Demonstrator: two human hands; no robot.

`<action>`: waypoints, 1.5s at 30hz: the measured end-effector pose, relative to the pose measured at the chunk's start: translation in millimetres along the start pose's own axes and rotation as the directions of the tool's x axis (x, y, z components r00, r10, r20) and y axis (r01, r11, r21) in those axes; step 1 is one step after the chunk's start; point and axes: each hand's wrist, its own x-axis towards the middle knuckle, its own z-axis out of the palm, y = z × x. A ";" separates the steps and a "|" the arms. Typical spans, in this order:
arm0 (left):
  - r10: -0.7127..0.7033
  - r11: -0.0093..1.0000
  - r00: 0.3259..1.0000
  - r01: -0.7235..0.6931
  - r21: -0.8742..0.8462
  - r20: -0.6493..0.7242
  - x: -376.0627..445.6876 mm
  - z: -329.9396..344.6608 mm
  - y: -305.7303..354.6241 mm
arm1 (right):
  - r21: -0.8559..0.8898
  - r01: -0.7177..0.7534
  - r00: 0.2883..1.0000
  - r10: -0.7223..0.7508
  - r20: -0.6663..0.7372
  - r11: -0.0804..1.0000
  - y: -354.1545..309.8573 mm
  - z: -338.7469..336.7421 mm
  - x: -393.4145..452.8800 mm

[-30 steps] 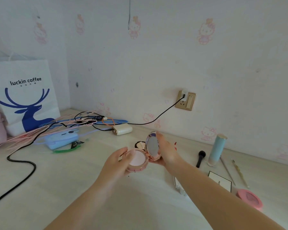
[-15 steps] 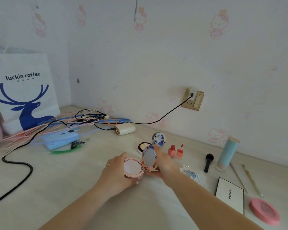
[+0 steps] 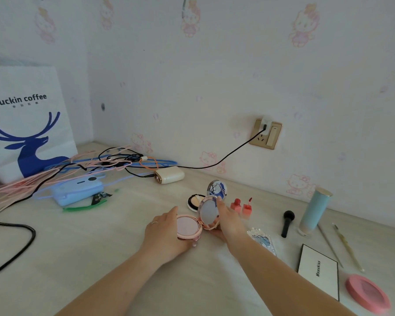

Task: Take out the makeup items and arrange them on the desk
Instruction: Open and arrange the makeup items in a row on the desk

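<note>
- A white paper bag (image 3: 25, 124) stood at the far left of the table (image 3: 100, 247); it carried the words "luckin coffee" and a blue deer.
- Beside it lay a bundle of cables (image 3: 96, 165), a light blue device (image 3: 78, 190) and a cream power bank (image 3: 169, 175).
- The left hand (image 3: 167, 233) held the base of the open pink compact (image 3: 197, 221), low over the table; its fingers (image 3: 193, 242) were curled under the base and the thumb lay along the left rim.
- The right hand (image 3: 228, 221) pinched the upright mirror lid between thumb and fingers.
- Just behind stood a second open compact (image 3: 206, 196), then two small red bottles (image 3: 241, 206).
- Further right a black-framed card (image 3: 318, 272) read "Moookiss".
</note>
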 end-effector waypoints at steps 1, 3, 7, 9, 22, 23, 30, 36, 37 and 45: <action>-0.003 1.000 1.000 0.003 0.011 -0.003 0.6 0.9 0.6 | 0.013 0.002 1.000 -0.002 -0.005 1.000 1.2 -1.7 0.9; -0.009 1.000 1.000 0.009 0.018 0.000 1.3 1.3 1.6 | 0.010 -0.002 1.000 0.002 -0.010 1.000 3.5 -3.8 2.6; -0.018 1.000 1.000 0.018 0.023 0.020 0.6 -0.3 3.6 | -0.024 0.021 0.999 -0.020 0.025 0.999 8.2 -4.9 1.4; -0.021 0.999 0.999 0.020 0.029 0.033 -0.8 -1.4 5.0 | -0.033 0.038 0.999 -0.037 0.030 0.999 9.2 -5.5 0.8; 0.149 0.975 0.974 -0.173 -0.136 -0.171 -16.8 -18.9 30.0 | 0.025 0.132 0.989 -0.133 0.068 0.991 4.6 -41.2 -27.7; 0.190 0.963 0.957 -0.225 -0.149 -0.217 -19.5 -21.4 36.6 | 0.032 0.157 0.986 -0.159 0.053 0.987 2.7 -49.0 -32.3; 0.485 0.868 0.872 -0.490 -0.081 -0.069 -37.3 -5.0 78.0 | -0.234 0.279 0.951 -0.302 -0.071 0.931 4.4 -101.3 -62.3; 0.439 0.893 0.868 -0.450 -0.009 0.233 -43.4 29.8 97.1 | -0.682 0.186 0.979 -0.195 0.065 0.707 34.9 -98.5 -71.7; 0.430 0.893 0.862 -0.450 0.017 0.269 -44.0 35.2 99.9 | -0.700 0.178 0.980 -0.188 0.064 0.691 38.8 -97.1 -71.0; 0.331 0.926 0.866 -0.374 0.048 0.374 -43.9 50.3 107.8 | -0.789 0.139 0.982 -0.184 0.033 0.598 48.4 -88.4 -69.1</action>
